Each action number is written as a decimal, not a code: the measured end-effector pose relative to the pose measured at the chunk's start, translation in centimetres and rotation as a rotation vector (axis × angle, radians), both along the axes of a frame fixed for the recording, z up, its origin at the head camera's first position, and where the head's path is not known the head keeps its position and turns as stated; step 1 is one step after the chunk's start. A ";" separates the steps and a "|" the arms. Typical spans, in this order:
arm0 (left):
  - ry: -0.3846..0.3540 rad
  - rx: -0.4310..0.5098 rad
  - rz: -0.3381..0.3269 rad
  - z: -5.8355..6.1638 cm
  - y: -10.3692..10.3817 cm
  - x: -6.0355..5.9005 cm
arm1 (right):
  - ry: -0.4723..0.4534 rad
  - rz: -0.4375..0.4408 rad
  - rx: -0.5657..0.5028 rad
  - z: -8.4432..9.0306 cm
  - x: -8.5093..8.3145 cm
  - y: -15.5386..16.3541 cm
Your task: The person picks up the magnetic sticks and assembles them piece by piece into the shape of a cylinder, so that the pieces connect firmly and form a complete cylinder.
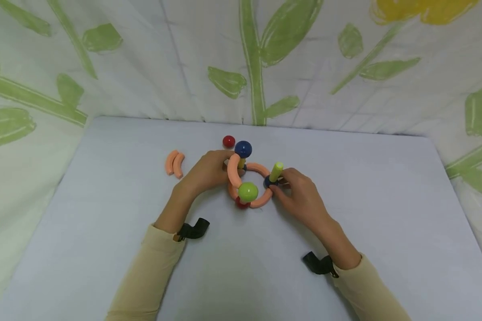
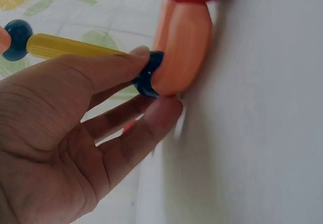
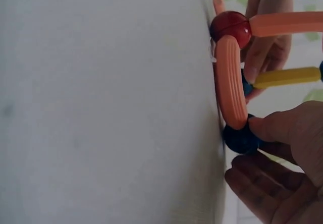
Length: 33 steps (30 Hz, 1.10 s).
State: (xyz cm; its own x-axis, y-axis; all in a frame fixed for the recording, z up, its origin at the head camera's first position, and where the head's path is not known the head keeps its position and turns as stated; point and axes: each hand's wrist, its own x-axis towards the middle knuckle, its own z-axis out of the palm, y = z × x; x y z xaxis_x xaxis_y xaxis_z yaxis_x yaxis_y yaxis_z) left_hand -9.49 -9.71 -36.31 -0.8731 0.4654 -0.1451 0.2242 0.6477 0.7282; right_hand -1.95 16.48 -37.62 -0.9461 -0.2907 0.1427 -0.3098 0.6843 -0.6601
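A toy frame of curved orange rods (image 1: 258,168) and balls stands on the table, its lower rods joined in a ring. My left hand (image 1: 213,169) is at its left side, thumb and fingers pinching a low dark blue ball (image 2: 146,77) under an upright yellow rod (image 2: 70,46). Atop that rod sits another blue ball (image 1: 243,149), from which a curved orange rod runs to a green ball (image 1: 248,192), above a red ball (image 3: 231,28) in the ring. My right hand (image 1: 303,191) grips the blue ball (image 3: 242,139) at the ring's right, where a yellow-green rod (image 1: 276,171) stands up.
Two loose curved orange rods (image 1: 173,163) lie left of my left hand. Behind the frame is a loose red ball (image 1: 229,141). The pale table (image 1: 345,156) meets a white cloth backdrop (image 1: 193,58) painted with green leaves at its far edge.
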 end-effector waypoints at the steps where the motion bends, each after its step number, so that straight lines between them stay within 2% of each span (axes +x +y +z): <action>1: -0.003 0.001 0.007 0.0 -0.1 0.1 | -0.003 0.010 -0.004 0.0 -0.2 0.0; 7: -0.001 0.005 0.045 0.0 -1.2 0.4 | -0.095 0.087 -0.046 0.3 -1.9 0.1; 12: 0.038 -0.002 0.049 -0.1 -2.0 0.8 | -0.208 0.119 -0.076 0.9 -3.3 0.2; 15: 0.058 -0.005 0.054 -0.1 -2.3 1.2 | -0.238 0.126 -0.080 1.0 -3.6 0.1; 25: 0.078 0.004 0.056 -0.5 -2.5 2.6 | -0.229 0.081 -0.098 0.4 -3.0 0.2; 33: 0.069 -0.030 0.069 -0.4 -2.4 3.6 | -0.277 -0.003 -0.046 1.0 -2.1 0.9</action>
